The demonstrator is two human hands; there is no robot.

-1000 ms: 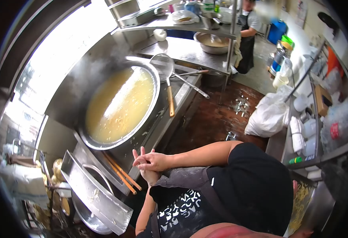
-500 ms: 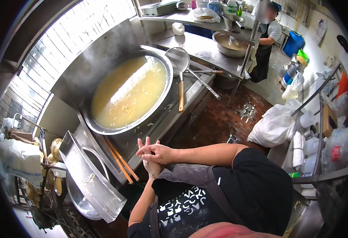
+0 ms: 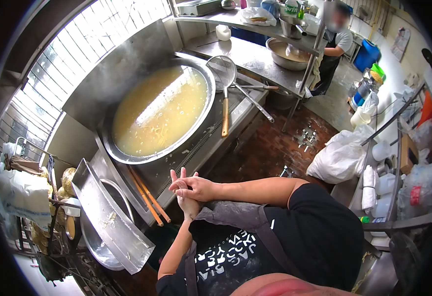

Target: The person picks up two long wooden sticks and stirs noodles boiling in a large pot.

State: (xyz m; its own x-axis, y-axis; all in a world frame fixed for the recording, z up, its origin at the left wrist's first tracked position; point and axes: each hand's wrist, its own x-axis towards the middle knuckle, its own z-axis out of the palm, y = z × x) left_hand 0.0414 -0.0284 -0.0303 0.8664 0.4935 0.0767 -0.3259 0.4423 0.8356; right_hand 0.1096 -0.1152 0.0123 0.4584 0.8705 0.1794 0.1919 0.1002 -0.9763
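On the grey metal table [image 3: 201, 150], steam [image 3: 132, 49] blurs the back rim of a big round metal pot [image 3: 212, 93] of cloudy yellow soup [image 3: 164, 126]. Near two long brown wooden sticks [image 3: 151, 196], the right hand [image 3: 197, 188] clasps the half-hidden left hand [image 3: 186, 201], whose grip I can't tell.

Cloudy yellow broth [image 3: 149, 129], orange-brown chopsticks [image 3: 157, 205], tan skimmer handle [image 3: 225, 117], black T-shirt [image 3: 324, 232] with white lettering [image 3: 220, 270], dark grey apron [image 3: 231, 213], reddish-brown floor [image 3: 265, 153], blue barrel [image 3: 367, 55]
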